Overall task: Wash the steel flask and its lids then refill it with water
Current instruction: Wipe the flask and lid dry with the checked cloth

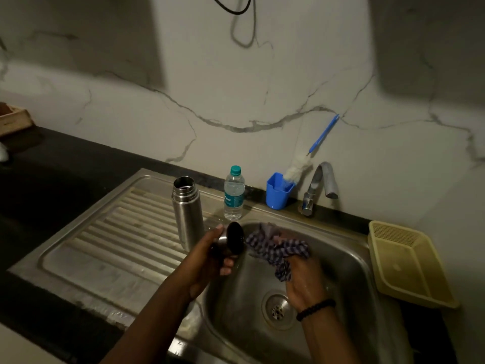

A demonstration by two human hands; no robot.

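The steel flask (186,211) stands upright and uncapped on the ribbed draining board, just left of the basin. My left hand (210,261) grips a lid (234,239) with a steel side and a black face, held over the basin's left rim. My right hand (304,274) holds a blue-and-white checked cloth (275,248) bunched up over the basin, right next to the lid's black face. A black bead bracelet circles my right wrist. No water runs from the tap (321,187).
A small plastic water bottle (233,193) with a teal cap stands behind the basin. A blue cup (277,194) holds a bottle brush (311,156). A yellow plastic basket (406,261) lies right of the sink (349,258). The drain (277,308) sits under my right wrist. A wooden box (13,119) is at the far left.
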